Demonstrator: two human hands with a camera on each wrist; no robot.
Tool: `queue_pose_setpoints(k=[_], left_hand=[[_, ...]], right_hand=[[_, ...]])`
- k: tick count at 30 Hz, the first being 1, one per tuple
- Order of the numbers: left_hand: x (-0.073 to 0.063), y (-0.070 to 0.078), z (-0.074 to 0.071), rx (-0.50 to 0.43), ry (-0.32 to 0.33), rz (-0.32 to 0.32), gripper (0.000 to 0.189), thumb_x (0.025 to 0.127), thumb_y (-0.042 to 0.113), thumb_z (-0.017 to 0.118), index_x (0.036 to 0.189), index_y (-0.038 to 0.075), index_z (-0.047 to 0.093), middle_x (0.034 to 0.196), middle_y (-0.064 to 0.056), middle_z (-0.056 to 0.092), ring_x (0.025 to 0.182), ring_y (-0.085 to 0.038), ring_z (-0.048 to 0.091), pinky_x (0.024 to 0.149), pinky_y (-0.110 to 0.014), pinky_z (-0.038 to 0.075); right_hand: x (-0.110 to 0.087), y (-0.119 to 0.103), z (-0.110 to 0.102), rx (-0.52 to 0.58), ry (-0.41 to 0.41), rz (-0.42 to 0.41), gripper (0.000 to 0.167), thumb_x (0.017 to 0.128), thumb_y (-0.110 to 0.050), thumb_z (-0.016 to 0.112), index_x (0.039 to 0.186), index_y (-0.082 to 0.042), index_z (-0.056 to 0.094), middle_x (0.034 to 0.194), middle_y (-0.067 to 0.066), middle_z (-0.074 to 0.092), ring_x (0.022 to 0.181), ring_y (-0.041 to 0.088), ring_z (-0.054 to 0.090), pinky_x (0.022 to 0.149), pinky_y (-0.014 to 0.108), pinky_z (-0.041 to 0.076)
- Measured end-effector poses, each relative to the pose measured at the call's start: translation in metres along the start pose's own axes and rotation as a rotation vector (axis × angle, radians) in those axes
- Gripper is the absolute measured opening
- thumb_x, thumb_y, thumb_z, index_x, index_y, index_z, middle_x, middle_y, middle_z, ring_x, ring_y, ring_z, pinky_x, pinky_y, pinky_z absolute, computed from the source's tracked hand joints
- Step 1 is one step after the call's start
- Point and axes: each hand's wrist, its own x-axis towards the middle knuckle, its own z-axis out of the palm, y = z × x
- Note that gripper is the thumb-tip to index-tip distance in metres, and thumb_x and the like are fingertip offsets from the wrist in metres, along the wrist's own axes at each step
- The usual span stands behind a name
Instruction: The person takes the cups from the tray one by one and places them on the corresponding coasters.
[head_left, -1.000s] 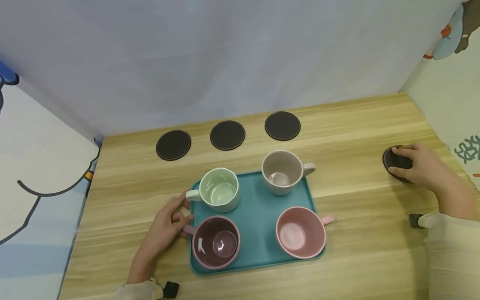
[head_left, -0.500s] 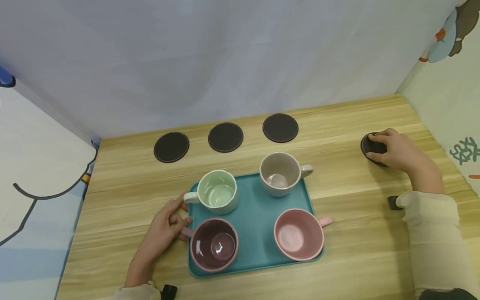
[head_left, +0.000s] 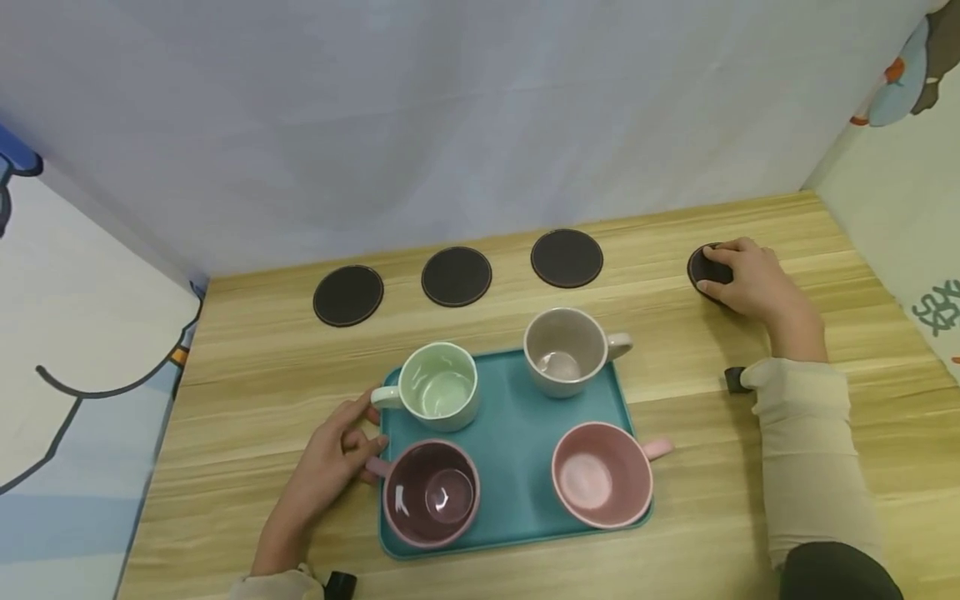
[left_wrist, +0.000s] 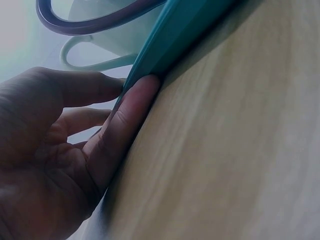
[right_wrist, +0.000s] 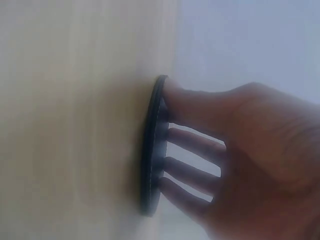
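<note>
A teal tray (head_left: 510,467) bears several mugs: a light green mug (head_left: 438,387), a greyish-beige mug (head_left: 566,354), a dark-glazed mauve mug (head_left: 431,493) and a pink mug (head_left: 602,475). My left hand (head_left: 326,467) pinches the tray's left edge beside the green and mauve handles; the left wrist view shows the thumb at the rim and a finger (left_wrist: 127,117) along the outer wall. At the right, my right hand (head_left: 757,279) holds a round black coaster (right_wrist: 151,155) close over the table, thumb and fingertips spread on its upper side.
Three more black coasters lie in a row along the back: a left one (head_left: 348,296), a middle one (head_left: 456,277) and one farther right (head_left: 567,258). Behind the wooden table (head_left: 255,375) hangs a pale cloth (head_left: 465,125). Printed panels flank both sides.
My right hand has moved left and toward the back with its coaster, nearing the row of coasters. My left hand stays at the tray's edge; the tray and mugs keep their places.
</note>
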Motion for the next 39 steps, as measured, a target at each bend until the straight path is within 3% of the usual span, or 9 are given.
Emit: queue_pose_setpoints(k=[11,27,33,39], left_hand=[[-0.001,-0.002,0.000,0.000,0.000,0.012,0.073,0.098,-0.003,0.064,0.162,0.001,0.031,0.130,-0.025,0.049,0.069,-0.004,0.063,0.059,-0.035,0.068],[-0.002,0.000,-0.003,0.002,0.022,0.029,0.073,0.096,-0.006,0.065,0.162,0.001,0.032,0.129,-0.022,0.048,0.067,-0.003,0.062,0.057,-0.033,0.067],[-0.003,-0.001,-0.008,0.012,0.014,0.040,0.073,0.096,-0.006,0.065,0.162,0.002,0.033,0.128,-0.025,0.048,0.067,-0.002,0.060,0.057,-0.032,0.067],[-0.007,-0.005,-0.008,-0.001,0.034,0.026,0.073,0.096,-0.008,0.064,0.162,0.002,0.034,0.129,-0.026,0.047,0.066,-0.002,0.061,0.057,-0.030,0.066]], right_hand=[[0.024,-0.021,0.002,0.012,-0.026,-0.056,0.061,0.107,-0.017,0.055,0.159,0.005,0.032,0.164,0.035,0.023,0.150,0.061,0.018,0.124,0.075,0.023],[0.061,-0.052,0.014,0.067,-0.026,-0.125,0.058,0.111,-0.024,0.048,0.163,-0.005,0.031,0.172,0.025,0.016,0.158,0.052,0.012,0.131,0.069,0.016],[0.066,-0.060,0.018,0.043,-0.046,-0.105,0.058,0.112,-0.023,0.046,0.164,-0.005,0.028,0.172,0.025,0.014,0.158,0.053,0.010,0.131,0.069,0.015],[0.068,-0.062,0.022,0.037,-0.034,-0.137,0.058,0.112,-0.022,0.047,0.164,-0.004,0.028,0.171,0.027,0.015,0.158,0.053,0.011,0.131,0.069,0.015]])
